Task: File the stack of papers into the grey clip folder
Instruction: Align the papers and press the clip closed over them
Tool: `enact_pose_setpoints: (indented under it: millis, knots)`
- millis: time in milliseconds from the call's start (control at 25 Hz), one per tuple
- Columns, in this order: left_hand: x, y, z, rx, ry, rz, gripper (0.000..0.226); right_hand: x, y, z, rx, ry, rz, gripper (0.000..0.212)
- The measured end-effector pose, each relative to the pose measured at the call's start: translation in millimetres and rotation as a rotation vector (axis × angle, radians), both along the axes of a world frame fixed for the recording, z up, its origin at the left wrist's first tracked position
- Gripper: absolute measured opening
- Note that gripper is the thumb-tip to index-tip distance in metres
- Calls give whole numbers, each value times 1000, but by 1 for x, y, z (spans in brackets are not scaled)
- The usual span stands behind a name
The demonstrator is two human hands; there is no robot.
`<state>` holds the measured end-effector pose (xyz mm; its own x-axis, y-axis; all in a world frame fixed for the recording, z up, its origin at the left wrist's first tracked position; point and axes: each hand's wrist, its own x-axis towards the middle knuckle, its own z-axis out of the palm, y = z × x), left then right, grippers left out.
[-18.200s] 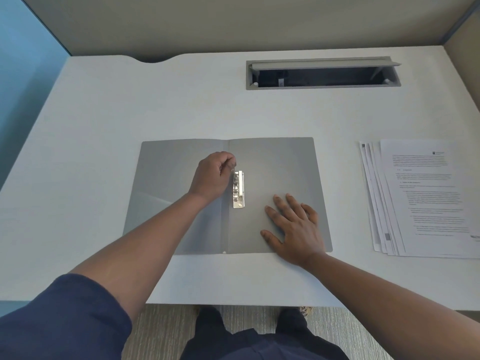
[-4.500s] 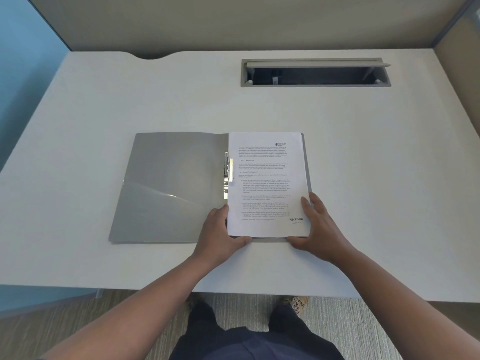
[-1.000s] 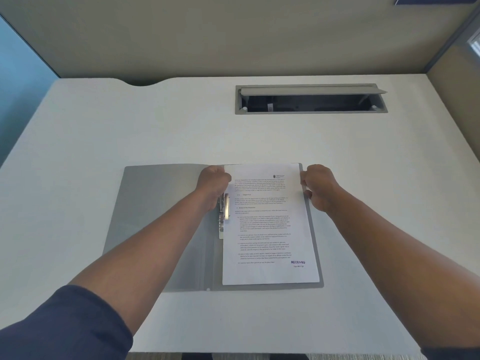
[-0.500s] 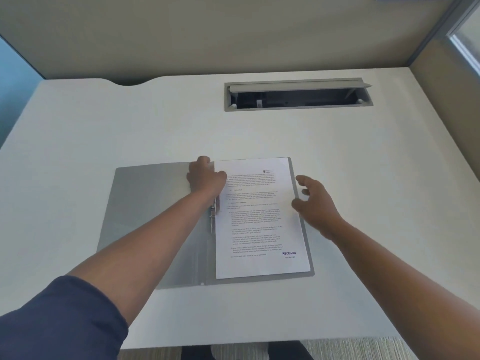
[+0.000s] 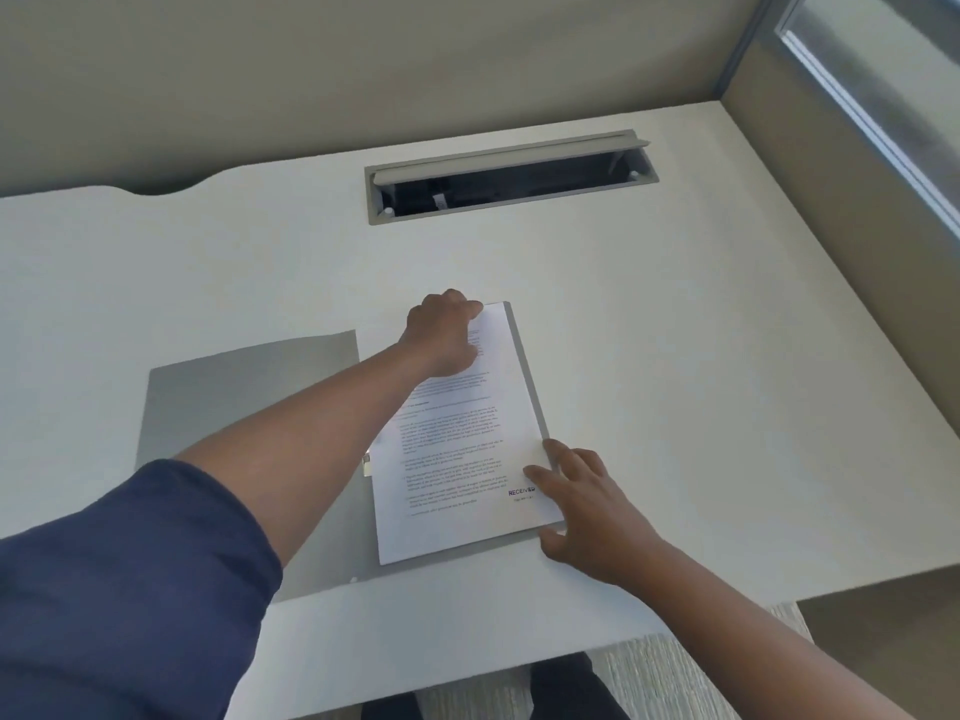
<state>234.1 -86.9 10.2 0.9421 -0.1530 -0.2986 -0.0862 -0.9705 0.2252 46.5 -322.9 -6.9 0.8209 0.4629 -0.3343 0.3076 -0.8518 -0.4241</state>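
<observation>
The grey clip folder (image 5: 234,402) lies open on the white desk. A stack of printed papers (image 5: 462,459) rests on its right half, with a strip of grey cover showing along the right side. A bit of the metal clip (image 5: 367,464) peeks out at the spine beside my left forearm. My left hand (image 5: 445,332) reaches across the stack, fingers curled over the papers' far top edge. My right hand (image 5: 584,509) rests with fingers spread on the stack's near right corner, its thumb by the folder's bottom edge.
A grey cable hatch (image 5: 511,174) is sunk into the desk at the back, its lid raised. The desk's near edge (image 5: 467,667) runs just below the folder. Beige partition walls close the back and right; a window strip (image 5: 872,96) is at the upper right.
My left hand has moved from the spine by the clip to the top edge of the papers. My right hand has dropped from the stack's right side to its near right corner.
</observation>
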Motion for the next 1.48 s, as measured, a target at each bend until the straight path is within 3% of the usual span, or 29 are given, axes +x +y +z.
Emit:
enact_pose_setpoints:
  millis: [280,520,960,1480]
  knots:
    - [9,-4,4,21,82,11,61,-8,1,-3,13,-10,-35,57]
    - [16,0,7,-58,156,29,73,-10,2,-3,14,-26,-37,54]
    - [25,-7,8,-110,124,75,43,-10,2,-5,28,-32,-51,57]
    - [27,-20,5,-133,52,92,43,-13,1,-5,38,-57,-26,55]
